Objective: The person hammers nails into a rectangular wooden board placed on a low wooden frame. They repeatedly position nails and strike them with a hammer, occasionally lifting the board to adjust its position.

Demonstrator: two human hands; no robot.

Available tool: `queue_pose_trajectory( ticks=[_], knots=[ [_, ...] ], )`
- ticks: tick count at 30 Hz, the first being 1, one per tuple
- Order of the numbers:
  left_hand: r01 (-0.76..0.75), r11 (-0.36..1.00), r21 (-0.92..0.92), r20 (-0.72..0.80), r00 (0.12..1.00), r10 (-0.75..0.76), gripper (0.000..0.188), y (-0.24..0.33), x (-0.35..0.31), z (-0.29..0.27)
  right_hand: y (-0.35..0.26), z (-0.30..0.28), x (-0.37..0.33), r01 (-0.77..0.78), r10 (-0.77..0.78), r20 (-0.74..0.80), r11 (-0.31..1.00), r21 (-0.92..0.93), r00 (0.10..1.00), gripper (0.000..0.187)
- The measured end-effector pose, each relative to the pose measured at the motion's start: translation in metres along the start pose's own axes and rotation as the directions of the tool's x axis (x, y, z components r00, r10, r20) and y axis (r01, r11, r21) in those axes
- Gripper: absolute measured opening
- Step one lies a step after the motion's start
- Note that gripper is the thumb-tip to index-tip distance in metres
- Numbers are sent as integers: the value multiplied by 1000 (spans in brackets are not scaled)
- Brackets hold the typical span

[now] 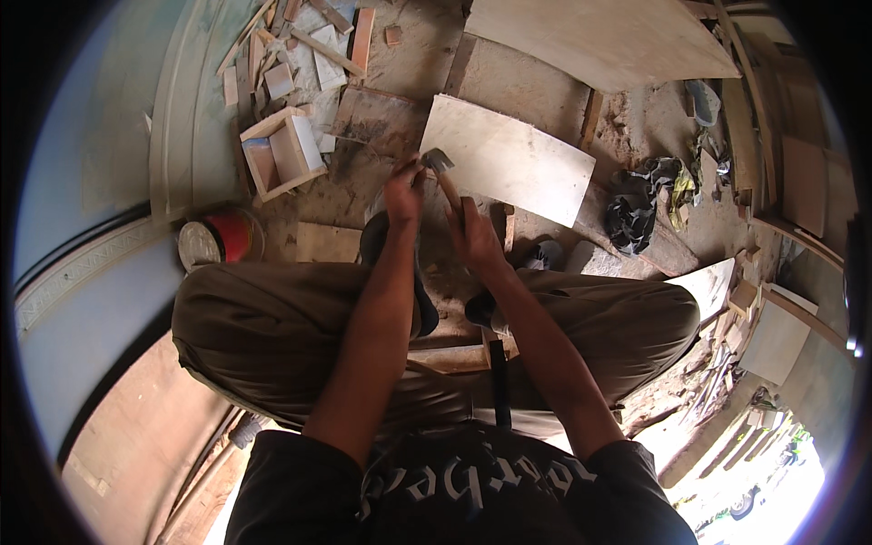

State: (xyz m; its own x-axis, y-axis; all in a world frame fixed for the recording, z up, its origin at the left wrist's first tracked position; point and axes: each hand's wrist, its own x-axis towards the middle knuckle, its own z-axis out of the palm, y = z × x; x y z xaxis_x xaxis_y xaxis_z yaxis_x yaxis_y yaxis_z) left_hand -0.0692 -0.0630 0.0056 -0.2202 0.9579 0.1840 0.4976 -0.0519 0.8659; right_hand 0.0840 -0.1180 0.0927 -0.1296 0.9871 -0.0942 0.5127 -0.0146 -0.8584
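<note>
My right hand (476,238) is wrapped round the wooden handle of a hammer (448,184). The dark metal hammer head points away from me, close to the fingertips of my left hand (404,193). Those left fingers are pressed together; whatever they hold is too small or hidden to make out. Just beyond the hammer, a pale rectangular plywood board (513,156) lies on the floor between and ahead of my knees. A brown wooden panel (377,123) lies left of this board.
An open wooden box (283,154) stands at the left, below a heap of wood offcuts (313,45). Nearer is a red and white tub (222,238). A large plywood sheet (609,36) spans the far side. Crumpled black plastic (631,222) lies to the right.
</note>
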Motion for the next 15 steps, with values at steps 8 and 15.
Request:
queue_pose_trajectory(
  ticks=[8, 15],
  knots=[
    [-25, 999, 45, 22, 999, 24, 17, -3, 3, -1, 8, 2, -4, -69, 71, 36, 995, -66, 997, 21],
    [28, 999, 31, 22, 999, -28, 17, 2, 3, 0, 10, 0, 0, -36, 39, 32, 996, -85, 999, 22]
  ],
)
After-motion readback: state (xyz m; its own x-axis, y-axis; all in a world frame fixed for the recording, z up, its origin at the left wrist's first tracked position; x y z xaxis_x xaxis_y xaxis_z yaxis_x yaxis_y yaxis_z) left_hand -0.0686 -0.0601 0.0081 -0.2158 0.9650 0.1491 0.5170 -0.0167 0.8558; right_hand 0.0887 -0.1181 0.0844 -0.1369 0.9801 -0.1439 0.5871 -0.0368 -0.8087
